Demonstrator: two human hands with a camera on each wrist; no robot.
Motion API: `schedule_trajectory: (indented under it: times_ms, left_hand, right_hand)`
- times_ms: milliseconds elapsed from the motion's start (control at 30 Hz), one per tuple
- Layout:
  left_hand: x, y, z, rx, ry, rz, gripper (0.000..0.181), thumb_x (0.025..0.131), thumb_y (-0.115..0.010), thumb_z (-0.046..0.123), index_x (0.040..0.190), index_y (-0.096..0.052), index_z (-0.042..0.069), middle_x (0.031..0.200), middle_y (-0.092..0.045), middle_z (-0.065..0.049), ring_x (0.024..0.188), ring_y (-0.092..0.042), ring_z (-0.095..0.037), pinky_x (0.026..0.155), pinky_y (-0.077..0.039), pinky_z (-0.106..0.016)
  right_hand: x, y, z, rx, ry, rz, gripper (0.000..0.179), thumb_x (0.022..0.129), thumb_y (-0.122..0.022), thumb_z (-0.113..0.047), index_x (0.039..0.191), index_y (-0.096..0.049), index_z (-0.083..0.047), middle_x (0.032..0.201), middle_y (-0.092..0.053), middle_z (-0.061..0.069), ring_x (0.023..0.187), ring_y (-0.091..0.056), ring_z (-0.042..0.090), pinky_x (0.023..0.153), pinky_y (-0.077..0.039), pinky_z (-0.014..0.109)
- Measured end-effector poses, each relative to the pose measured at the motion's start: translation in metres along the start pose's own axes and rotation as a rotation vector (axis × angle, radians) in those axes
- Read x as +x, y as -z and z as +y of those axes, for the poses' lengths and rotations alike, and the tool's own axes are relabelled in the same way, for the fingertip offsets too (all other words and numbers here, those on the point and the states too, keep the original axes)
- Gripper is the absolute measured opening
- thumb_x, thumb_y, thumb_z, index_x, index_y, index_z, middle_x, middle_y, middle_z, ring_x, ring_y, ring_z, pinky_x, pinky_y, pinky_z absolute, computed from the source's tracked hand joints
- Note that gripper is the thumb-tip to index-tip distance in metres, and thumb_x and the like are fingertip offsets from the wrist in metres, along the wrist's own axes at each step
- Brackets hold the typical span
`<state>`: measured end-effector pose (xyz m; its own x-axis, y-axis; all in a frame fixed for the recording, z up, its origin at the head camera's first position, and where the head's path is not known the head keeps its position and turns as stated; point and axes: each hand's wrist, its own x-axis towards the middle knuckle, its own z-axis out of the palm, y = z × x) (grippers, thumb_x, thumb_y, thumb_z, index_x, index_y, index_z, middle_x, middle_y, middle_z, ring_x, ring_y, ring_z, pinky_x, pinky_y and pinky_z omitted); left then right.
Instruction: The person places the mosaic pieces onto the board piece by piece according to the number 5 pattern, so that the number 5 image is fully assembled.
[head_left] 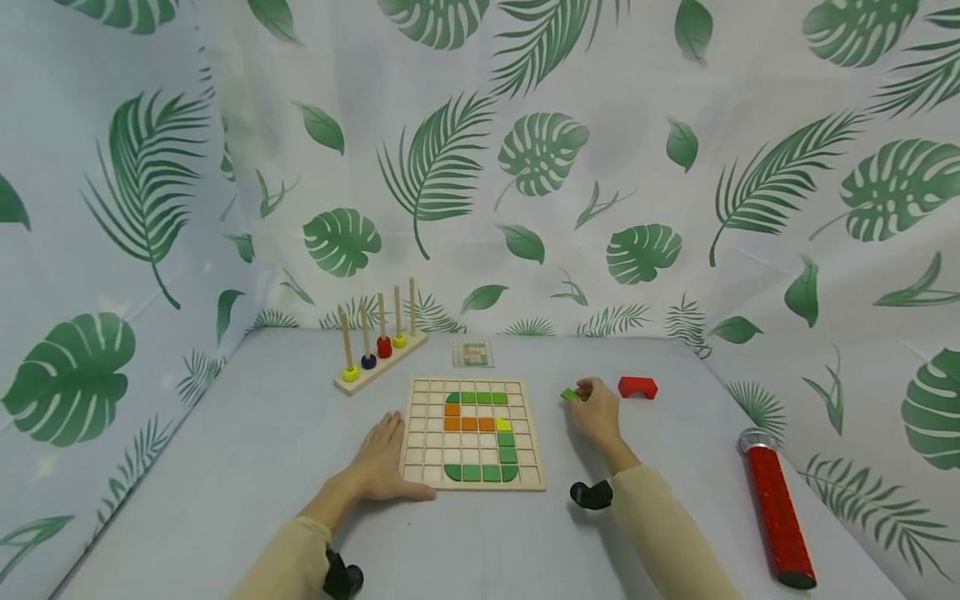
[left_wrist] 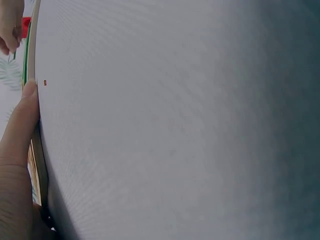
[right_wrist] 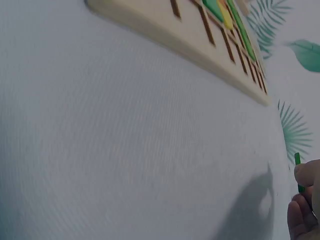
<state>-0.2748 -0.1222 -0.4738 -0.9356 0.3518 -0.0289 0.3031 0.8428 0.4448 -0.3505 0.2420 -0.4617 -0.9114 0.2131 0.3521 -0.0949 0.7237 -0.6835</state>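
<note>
A square wooden grid board [head_left: 480, 450] lies on the table with green, orange and yellow tiles set in it, forming an S-like figure. My left hand [head_left: 382, 462] rests with fingers extended along the board's left edge, its thumb at the near left corner. In the left wrist view the thumb [left_wrist: 20, 122] presses against the board's side. Right of the board, my right hand [head_left: 597, 417] pinches a small green tile [head_left: 567, 393] between thumb and fingers. The right wrist view shows this tile [right_wrist: 298, 159] edge-on, raised over the table and partly covered by the fingers.
Behind the board lies a small pattern card [head_left: 473, 354]. A wooden peg stand [head_left: 360, 383] with coloured beads is at back left. A red arch block [head_left: 637, 387] sits beyond my right hand, and a red cylinder [head_left: 780, 508] with a silver end lies far right.
</note>
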Motion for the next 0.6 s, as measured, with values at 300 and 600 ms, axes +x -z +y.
schedule_trajectory:
  times_ms: [300, 600]
  left_hand:
    - [0.003, -0.001, -0.002, 0.005, 0.012, -0.002, 0.132, 0.06, -0.069, 0.075, 0.147, -0.014, -0.007, 0.154, -0.012, -0.024, 0.142, -0.005, -0.036, 0.115, -0.008, -0.046]
    - [0.003, 0.001, -0.003, 0.007, 0.012, -0.007, 0.132, 0.06, -0.07, 0.074, 0.148, -0.014, -0.007, 0.154, -0.012, -0.024, 0.142, -0.005, -0.036, 0.115, -0.008, -0.047]
  right_hand:
    - [-0.003, -0.015, -0.023, 0.083, 0.054, -0.088, 0.031, 0.082, -0.067, -0.001, 0.109, -0.058, 0.008, 0.098, -0.064, 0.019, 0.091, -0.06, 0.031, 0.081, -0.05, 0.041]
    - [-0.014, -0.032, -0.046, 0.152, 0.14, -0.161, 0.031, 0.081, -0.069, 0.0, 0.11, -0.059, 0.007, 0.096, -0.064, 0.015, 0.09, -0.06, 0.027, 0.081, -0.051, 0.039]
